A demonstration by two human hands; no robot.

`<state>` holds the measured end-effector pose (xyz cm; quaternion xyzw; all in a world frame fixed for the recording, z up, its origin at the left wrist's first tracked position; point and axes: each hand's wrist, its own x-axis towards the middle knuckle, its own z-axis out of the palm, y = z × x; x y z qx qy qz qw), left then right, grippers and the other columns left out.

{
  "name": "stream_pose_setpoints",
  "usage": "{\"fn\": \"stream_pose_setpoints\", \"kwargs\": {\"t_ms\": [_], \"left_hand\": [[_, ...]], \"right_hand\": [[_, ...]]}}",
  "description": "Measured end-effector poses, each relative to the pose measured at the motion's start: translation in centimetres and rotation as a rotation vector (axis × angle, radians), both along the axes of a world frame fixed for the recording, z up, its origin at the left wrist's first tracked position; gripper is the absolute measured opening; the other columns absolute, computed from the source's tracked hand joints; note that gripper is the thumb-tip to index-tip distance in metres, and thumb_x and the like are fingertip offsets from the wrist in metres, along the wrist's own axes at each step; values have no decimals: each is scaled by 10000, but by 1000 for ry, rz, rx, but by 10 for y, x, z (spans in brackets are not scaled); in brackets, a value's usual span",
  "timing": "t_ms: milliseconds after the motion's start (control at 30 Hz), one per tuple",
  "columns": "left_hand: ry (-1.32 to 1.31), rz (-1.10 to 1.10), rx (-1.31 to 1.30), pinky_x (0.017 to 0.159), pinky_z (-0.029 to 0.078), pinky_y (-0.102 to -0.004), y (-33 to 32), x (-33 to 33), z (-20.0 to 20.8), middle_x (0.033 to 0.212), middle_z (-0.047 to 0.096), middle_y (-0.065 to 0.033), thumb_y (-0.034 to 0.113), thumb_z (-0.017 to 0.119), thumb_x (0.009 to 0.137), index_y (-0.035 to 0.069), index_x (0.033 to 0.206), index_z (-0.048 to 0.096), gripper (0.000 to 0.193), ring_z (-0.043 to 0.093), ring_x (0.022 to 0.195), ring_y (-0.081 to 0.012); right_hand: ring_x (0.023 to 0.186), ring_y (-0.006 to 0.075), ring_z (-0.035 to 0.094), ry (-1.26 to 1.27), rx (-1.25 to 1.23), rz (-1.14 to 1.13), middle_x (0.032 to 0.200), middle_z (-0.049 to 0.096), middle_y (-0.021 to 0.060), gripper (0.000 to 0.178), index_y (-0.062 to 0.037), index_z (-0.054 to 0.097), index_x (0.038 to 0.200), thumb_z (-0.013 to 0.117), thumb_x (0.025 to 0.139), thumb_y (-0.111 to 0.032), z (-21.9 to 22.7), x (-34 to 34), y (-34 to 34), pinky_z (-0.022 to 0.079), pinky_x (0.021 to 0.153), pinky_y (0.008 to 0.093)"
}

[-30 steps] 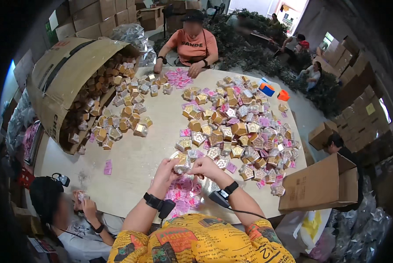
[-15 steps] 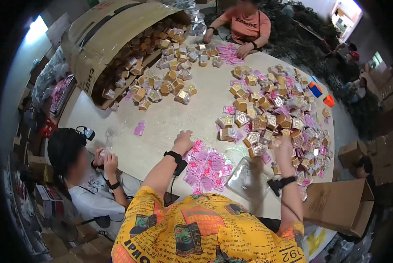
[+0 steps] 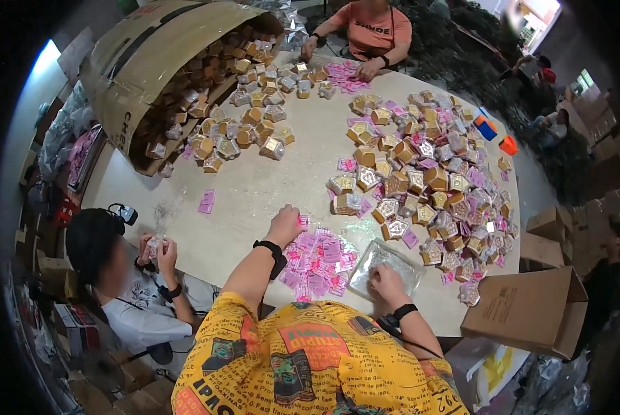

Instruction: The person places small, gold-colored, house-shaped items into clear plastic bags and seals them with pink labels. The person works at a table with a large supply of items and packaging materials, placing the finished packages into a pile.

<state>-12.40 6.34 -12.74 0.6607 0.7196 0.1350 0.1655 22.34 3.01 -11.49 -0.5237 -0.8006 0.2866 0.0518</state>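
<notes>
A person in a yellow printed shirt [image 3: 324, 356] works at a pale table [image 3: 248, 204], hands set apart. The left hand [image 3: 284, 225], fingers bent and close together, is at the far edge of a heap of pink cards [image 3: 317, 261]; whether it grips the card beside its fingertips cannot be told. The right hand [image 3: 387, 280], fingers curled downward, is over a flat stack of clear plastic [image 3: 364, 280] just right of the cards; whether it has hold of a sheet is hidden. Beyond lies a mound of gold boxes [image 3: 436, 178] mixed with more pink cards. Thin, slippery-looking plastic could cling and come up doubled, and overlapping cards could lift two together. A sweep of the right forearm could knock boxes off the mound's near edge, beside a tipped cardboard carton [image 3: 514, 311].
</notes>
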Motion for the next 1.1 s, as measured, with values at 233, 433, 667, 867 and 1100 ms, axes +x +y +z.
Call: {"fn": "stream_pose_setpoints", "kwargs": {"t_ms": [233, 433, 667, 867, 1100], "left_hand": [[-575, 250, -54, 710, 499, -328, -13, 3, 29, 871, 637, -134, 202, 751, 650, -15, 926, 625, 373, 626, 786, -237], [-1151, 307, -68, 627, 480, -232, -24, 13, 60, 799, 630, -60, 155, 685, 768, -29, 1037, 601, 337, 584, 701, -94], [-1291, 274, -170, 653, 463, -221, -26, 45, 100, 849, 620, -23, 201, 633, 833, 6, 1096, 583, 332, 569, 739, -80], [-1383, 160, -285, 645, 456, -205, -14, 79, 103, 855, 618, -3, 193, 621, 841, 25, 1080, 589, 294, 567, 738, -72], [-1432, 57, -421, 622, 457, -187, -14, 115, 114, 832, 612, 0, 183, 618, 848, 35, 1056, 595, 257, 565, 701, -68]], "right_hand": [[753, 344, 593, -27, -18, 51, 808, 601, 171, 111, -28, 633, 783, 596, 705, -97, -16, 0, -12, 478, 689, 413], [696, 320, 610, 129, -1, -48, 746, 619, 170, 120, -23, 631, 769, 609, 708, -124, -14, 8, -14, 483, 639, 382], [538, 130, 569, 340, -188, -338, 613, 587, 68, 112, 5, 598, 755, 653, 739, -92, 8, 20, -6, 450, 495, 274], [596, 141, 611, 856, -422, -547, 737, 642, 91, 138, 64, 627, 882, 607, 777, -24, 24, 34, 3, 475, 522, 225], [637, 141, 627, 1045, -469, -644, 765, 640, 100, 111, 48, 617, 884, 609, 793, -17, 41, 39, 3, 502, 553, 228]]}}
